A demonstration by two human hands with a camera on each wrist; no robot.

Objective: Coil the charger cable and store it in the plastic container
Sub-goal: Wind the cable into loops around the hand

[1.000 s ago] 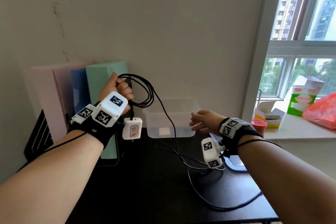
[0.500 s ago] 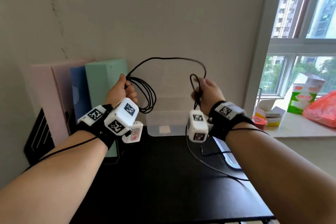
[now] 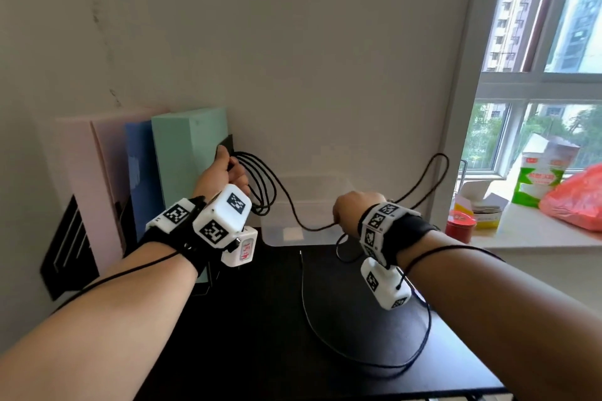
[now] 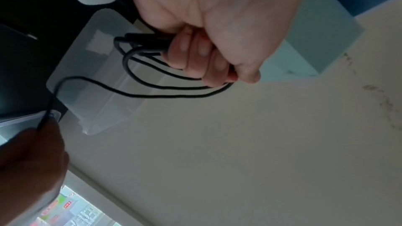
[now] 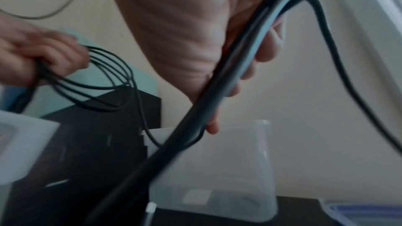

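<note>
Gripping the gathered loops of the charger cable [image 3: 260, 185] in its fist, the left hand [image 3: 224, 172] is anchoring the coil above the surface's [image 3: 260, 319] back edge, beside the plastic container [image 3: 312, 205]. The right hand [image 3: 351, 212], fingers curled round the trailing length, is feeding slack; matching each new loop to the others should keep the coil tidy.

You have a black charger cable [image 3: 260, 179], a white charger plug [image 3: 242, 247] with red print, and a clear, frosted plastic container [image 3: 312, 205] on a black desk [image 3: 260, 335]. Behind stand pink [image 3: 81, 179], blue [image 3: 138, 172] and mint-green foam blocks [image 3: 185, 153]. Your black wrist straps [image 3: 410, 234] carry white cubes [image 3: 224, 215] with black-and-white square markers.
</note>
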